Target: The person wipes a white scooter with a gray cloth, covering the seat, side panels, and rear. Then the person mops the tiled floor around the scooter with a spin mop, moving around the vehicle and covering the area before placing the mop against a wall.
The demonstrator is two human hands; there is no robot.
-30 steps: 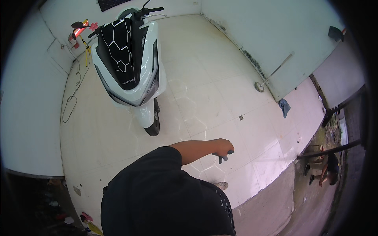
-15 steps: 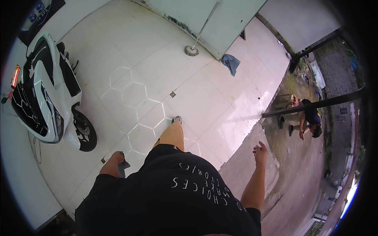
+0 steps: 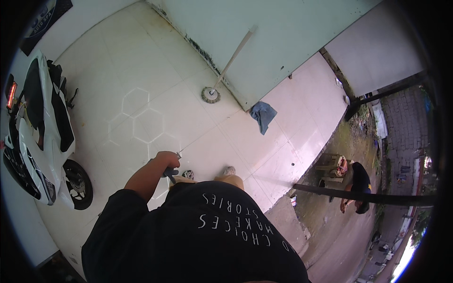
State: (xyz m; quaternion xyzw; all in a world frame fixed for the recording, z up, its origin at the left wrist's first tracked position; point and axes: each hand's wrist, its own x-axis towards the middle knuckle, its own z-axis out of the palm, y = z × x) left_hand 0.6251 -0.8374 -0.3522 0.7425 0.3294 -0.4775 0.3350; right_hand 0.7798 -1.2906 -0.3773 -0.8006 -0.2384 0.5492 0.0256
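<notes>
My left hand (image 3: 167,160) is out in front of my body over the tiled floor, its fingers closed around a dark grey cloth (image 3: 169,174). Only a small part of the cloth hangs below the fist. My right hand is out of the picture. Ahead, a round mop (image 3: 211,95) leans with its handle against the pale green wall. A blue-grey rag (image 3: 263,116) hangs or lies by the wall's corner; which of these I cannot tell.
At the left a white and black scooter (image 3: 56,137) stands near the wall. On the right, a dark post (image 3: 358,196) crosses the view at the tiles' edge. Beyond it a person (image 3: 359,184) bends over beside a small table (image 3: 330,166) outdoors.
My left hand has swung forward and right with the cloth. My right hand has dropped out of view. The mop and rag now appear nearer, and both my feet show.
</notes>
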